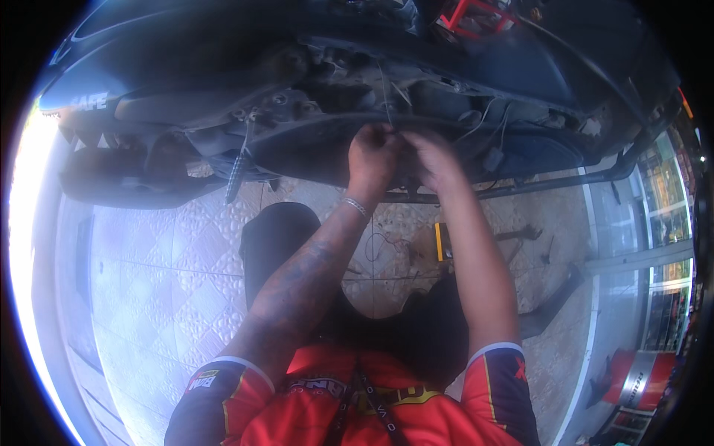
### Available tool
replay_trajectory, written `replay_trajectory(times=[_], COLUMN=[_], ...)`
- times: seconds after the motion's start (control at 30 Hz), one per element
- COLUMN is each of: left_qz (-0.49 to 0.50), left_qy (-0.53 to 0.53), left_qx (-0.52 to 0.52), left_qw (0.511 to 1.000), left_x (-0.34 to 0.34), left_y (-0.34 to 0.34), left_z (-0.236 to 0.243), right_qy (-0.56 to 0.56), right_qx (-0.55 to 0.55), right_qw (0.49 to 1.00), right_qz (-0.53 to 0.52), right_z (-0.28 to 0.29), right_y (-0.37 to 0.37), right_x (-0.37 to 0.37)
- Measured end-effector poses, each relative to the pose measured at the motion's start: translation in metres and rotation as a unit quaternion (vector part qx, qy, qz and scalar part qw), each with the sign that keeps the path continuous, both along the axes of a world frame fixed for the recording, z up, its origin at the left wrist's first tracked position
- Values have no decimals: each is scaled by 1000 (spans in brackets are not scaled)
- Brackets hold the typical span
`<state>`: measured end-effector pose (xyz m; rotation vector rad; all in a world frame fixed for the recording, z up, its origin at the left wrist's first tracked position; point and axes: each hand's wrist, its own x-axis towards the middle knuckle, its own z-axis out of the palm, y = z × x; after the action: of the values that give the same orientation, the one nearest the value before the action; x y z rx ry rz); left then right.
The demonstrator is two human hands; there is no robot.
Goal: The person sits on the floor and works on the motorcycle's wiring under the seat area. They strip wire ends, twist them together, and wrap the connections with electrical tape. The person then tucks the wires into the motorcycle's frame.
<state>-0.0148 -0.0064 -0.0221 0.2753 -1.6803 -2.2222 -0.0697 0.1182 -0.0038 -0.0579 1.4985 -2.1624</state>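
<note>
Both hands meet at the side of a dark scooter (201, 82) whose inner parts and wiring lie partly exposed. A thin light wire (386, 93) runs down from the opening to my fingertips. My left hand (372, 157) has its fingers curled closed and seems to pinch the wire's lower end. Against it, my right hand (431, 157) comes in from the right with fingers bent together; motion blurs it, and whatever lies between its fingertips is hidden. More loose wires (500, 126) with a dark connector (492, 157) hang to the right of my hands.
A ribbed metal lever (236, 177) juts down at the left, near the exhaust muffler (134, 175). On the tiled floor (171, 245) are a yellow-and-black box (443, 241) and a dark long-handled tool (519, 233). At right stand a glass case (666, 201) and a red container (645, 379).
</note>
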Motion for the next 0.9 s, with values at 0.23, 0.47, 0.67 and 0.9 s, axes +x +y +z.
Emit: replay_trajectory(times=[0.23, 0.47, 0.67, 0.9], left_qz=[-22, 0, 1, -20], left_qy=[0, 5, 5, -5], left_qx=[60, 40, 34, 35], left_qw=[998, 999, 999, 999], left_x=[2, -2, 0, 4], left_y=[-1, 0, 0, 0], left_z=[0, -6, -7, -1], right_qy=[158, 232, 135, 161], right_qx=[170, 213, 232, 254], right_qw=[968, 946, 963, 954], right_qz=[-94, -81, -35, 3], right_z=[14, 35, 46, 33], right_y=[-4, -2, -5, -4], right_x=[17, 37, 33, 17])
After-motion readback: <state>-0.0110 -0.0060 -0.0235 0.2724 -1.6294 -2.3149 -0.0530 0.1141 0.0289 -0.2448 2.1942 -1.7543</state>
